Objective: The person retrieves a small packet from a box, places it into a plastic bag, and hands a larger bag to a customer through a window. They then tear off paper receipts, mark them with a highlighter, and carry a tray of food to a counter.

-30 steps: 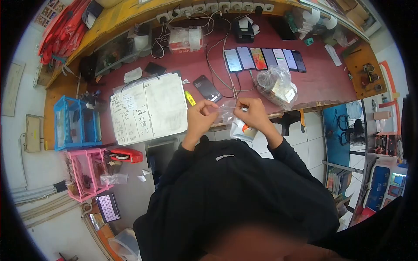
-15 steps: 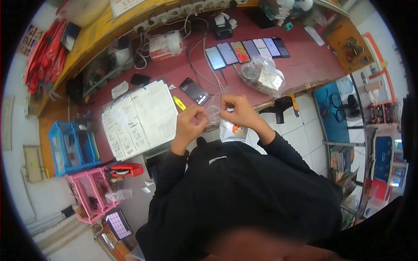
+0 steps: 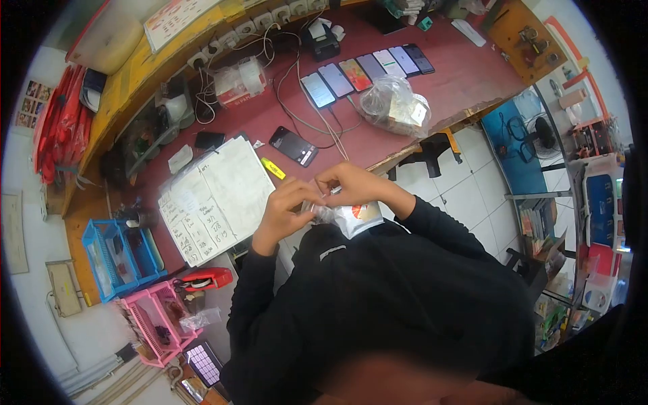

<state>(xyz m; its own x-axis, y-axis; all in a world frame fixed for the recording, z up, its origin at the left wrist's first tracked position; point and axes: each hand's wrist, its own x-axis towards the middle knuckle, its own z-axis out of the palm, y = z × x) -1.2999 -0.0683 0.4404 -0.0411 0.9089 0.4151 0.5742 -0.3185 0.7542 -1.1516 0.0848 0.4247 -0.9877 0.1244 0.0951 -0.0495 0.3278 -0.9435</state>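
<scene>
Close before the chest, left hand (image 3: 283, 210) and right hand (image 3: 352, 185) both pinch a small clear bag (image 3: 329, 213)

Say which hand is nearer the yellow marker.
Left. The left hand is beside the marker, on its near side; the right hand lies farther off; both pinch a pouch.

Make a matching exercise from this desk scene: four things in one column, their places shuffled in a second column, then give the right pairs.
Things
1 highlighter
2 tape dispenser
3 small clear bag
4 row of phones

Places
A beside the pink basket
B lined up next to the big plastic bag
C pinched between the left hand and right hand
D between the notebook and the lone black phone

Pairs: 1-D, 2-A, 3-C, 4-B
</scene>
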